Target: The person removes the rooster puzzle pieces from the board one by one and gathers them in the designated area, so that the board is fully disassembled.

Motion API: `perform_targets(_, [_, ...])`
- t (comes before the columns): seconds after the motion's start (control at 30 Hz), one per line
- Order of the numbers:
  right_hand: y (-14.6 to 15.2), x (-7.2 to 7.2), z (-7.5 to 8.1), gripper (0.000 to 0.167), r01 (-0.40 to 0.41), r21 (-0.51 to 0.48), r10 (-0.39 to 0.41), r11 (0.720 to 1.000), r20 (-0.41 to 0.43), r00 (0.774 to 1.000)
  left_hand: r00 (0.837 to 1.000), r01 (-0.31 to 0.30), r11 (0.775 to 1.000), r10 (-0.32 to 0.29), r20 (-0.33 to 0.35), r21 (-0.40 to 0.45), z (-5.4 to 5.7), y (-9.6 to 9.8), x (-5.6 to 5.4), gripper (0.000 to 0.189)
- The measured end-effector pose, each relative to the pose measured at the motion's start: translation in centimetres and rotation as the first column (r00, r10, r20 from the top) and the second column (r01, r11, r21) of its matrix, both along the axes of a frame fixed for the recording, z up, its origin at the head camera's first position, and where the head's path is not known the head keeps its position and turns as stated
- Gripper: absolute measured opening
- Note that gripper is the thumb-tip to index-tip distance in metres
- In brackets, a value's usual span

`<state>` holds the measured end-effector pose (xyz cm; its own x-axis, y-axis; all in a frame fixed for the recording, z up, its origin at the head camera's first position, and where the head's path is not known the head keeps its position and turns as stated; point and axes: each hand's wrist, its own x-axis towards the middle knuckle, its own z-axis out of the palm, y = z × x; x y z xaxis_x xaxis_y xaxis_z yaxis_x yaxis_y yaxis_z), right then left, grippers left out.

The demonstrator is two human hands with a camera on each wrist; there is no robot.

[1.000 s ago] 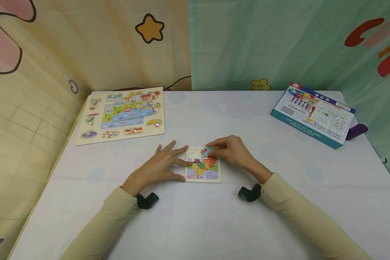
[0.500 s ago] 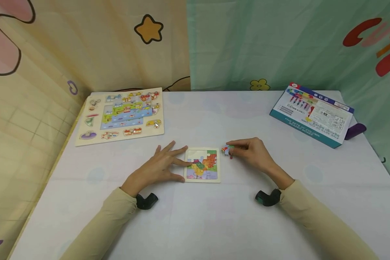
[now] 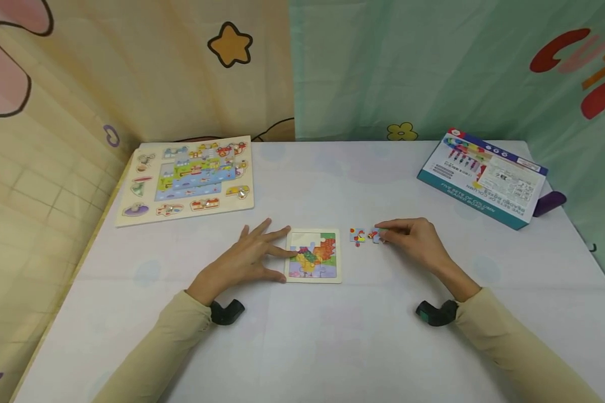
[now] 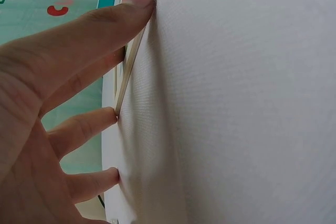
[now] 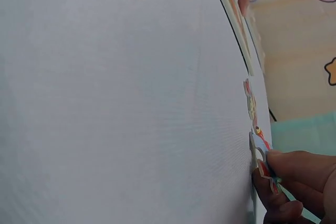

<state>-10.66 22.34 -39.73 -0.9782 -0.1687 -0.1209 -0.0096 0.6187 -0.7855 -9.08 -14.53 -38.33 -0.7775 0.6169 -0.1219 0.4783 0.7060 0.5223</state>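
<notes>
Just right of the puzzle tray (image 3: 302,238), level with its upper half, I have a loose piece (image 3: 357,235) lying on the white table (image 3: 302,347), and a little farther out from the tray the right hand (image 3: 415,240) pinches a held piece (image 3: 377,236) between thumb and finger. On my right-wrist feed the two pieces are so near each other that I can't tell whether they touch; my main worry is that a sideways drag would bump or turn the loose one. The fingers cover part of the held piece, and with so small a pinch I reckon it could pivot or pop out if squeezed unevenly. At the tray's left side the left hand (image 3: 247,254) lies with fingers spread, gripping nothing: thumb at the lower corner, one fingertip over the seated pieces (image 3: 327,271), another at the upper corner. I can't judge how hard it presses. Too lightly, I'd guess, and the thin tray could skate if knocked; an inward slip of that fingertip could nudge pieces loose, since the bare gap along the tray's upper left leaves those bordering it nothing to brace against.
</notes>
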Motion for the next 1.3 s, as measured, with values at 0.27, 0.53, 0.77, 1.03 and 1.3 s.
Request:
perform_targets(0.27, [-0.4, -0.1, -0.2, 0.018, 0.016, 0.085, -0.009, 0.996, -0.086, 0.996, 1.0, -0.003, 1.0, 0.003, 0.007, -0.01, -0.1, 0.0, 0.0, 0.056])
perform_targets(0.53, [-0.8, -0.3, -0.2, 0.015, 0.056, 0.123, -0.037, 0.991, -0.157, 0.987, 1.0, -0.005, 1.0, 0.005, 0.0, 0.004, -0.2, 0.0, 0.1, 0.056])
perform_targets(0.77, [-0.8, -0.2, -0.2, 0.013, 0.07, 0.137, -0.047, 0.988, -0.165, 0.985, 1.0, -0.011, 1.0, 0.011, 0.011, -0.008, -0.3, 0.0, 0.0, 0.056])
perform_targets(1.03, [-0.7, -0.4, -0.2, 0.013, 0.054, 0.137, -0.036, 0.989, -0.128, 0.991, 1.0, -0.007, 1.0, 0.007, 0.0, -0.009, -0.3, 0.0, -0.1, 0.056])
perform_targets(1.3, [-2.1, -0.5, 0.2, 0.01, 0.07, 0.133, -0.044, 0.989, -0.191, 0.981, 1.0, -0.015, 1.0, 0.015, 0.008, -0.012, -0.2, 0.0, -0.1, 0.056])
